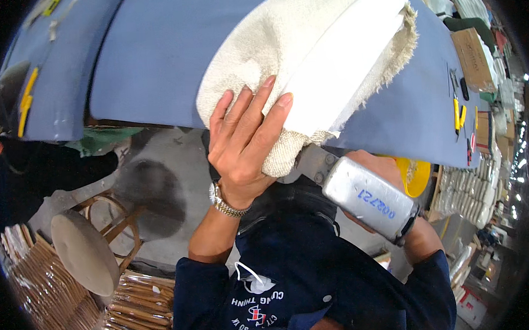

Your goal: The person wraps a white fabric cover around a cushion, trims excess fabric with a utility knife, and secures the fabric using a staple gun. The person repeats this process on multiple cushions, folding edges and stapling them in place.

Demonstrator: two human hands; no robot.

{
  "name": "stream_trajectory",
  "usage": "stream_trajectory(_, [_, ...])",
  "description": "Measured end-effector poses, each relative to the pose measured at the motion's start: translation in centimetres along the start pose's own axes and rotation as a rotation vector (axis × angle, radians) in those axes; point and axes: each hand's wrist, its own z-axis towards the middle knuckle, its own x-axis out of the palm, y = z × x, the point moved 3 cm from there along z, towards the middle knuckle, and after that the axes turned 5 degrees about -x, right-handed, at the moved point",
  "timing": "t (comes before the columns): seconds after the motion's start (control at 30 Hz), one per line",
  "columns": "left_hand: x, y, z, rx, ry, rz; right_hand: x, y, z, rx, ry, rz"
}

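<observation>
A seat pad covered in cream fabric (248,53) is tilted up at the table's near edge; a smooth white panel and a frayed fabric border show on its right side. My left hand (245,130), with a metal-banded watch at the wrist, grips the pad's lower left, fingers laid over the fabric and thumb out of sight. My right hand (377,166) is wrapped round a silver staple gun (366,199), whose body hides most of the fingers. The staple gun's nose is at the pad's bottom corner, by bunched fabric; whether it touches is hard to tell.
The blue-topped table (147,58) spans the far side. Yellow cutters (457,115) and other tools lie at its right, near a cardboard box (474,59). A yellow bowl (415,176) sits below the right edge. A round stool (85,252) and wrapped wooden parts (141,309) stand at left.
</observation>
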Motion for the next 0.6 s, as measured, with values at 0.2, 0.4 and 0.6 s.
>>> stream_trajectory(0.2, [-0.8,0.6,1.0,0.019,-0.03,-0.068,-0.7,0.4,0.0,-0.132,-0.014,0.049])
stream_trajectory(0.4, [-0.8,0.8,0.9,0.013,-0.009,-0.017,-0.5,0.2,0.4,-0.238,-0.044,0.095])
stream_trajectory(0.6, [-0.6,0.7,0.6,0.045,-0.02,-0.006,-0.6,0.0,0.4,-0.241,-0.048,0.086])
